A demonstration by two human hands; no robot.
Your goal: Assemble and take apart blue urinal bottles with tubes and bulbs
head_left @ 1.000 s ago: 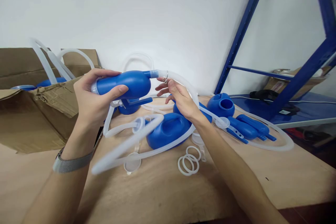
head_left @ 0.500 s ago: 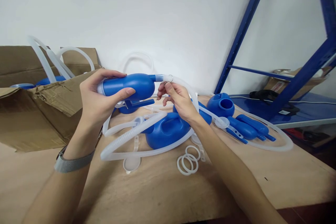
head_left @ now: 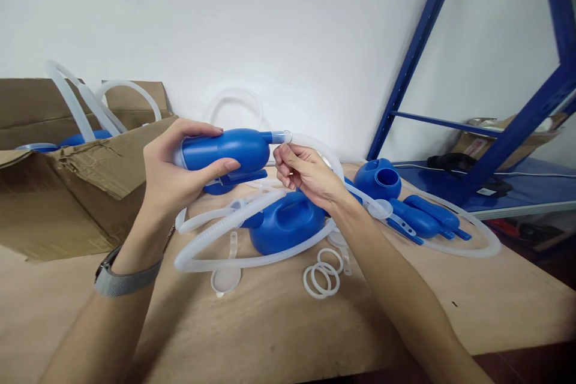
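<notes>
My left hand (head_left: 173, 159) is wrapped round a blue plastic bottle (head_left: 234, 149), held on its side above the table. A translucent hose (head_left: 278, 137) is fitted on the bottle's narrow spout at the right end. Around that hose sits a thin metal hose clamp (head_left: 288, 137). The fingers of my right hand (head_left: 306, 171) are pinched together at the clamp's lower side, and they hide part of it. Beneath my hands lies another blue bottle (head_left: 288, 225) with a moulded handle, and a ribbed hose loops in front of it.
White rings (head_left: 321, 281) and a clear cap with a strap (head_left: 226, 281) lie on the wooden table (head_left: 252, 336). More blue bottles (head_left: 416, 219) are at the right. An open cardboard box (head_left: 67, 198) with bottles and hoses stands left. Blue shelving (head_left: 418, 48) rises at right.
My right hand has closed its fingers more tightly at the clamp, which has shifted slightly left along the hose towards the spout. The bottle has moved slightly right in my left hand.
</notes>
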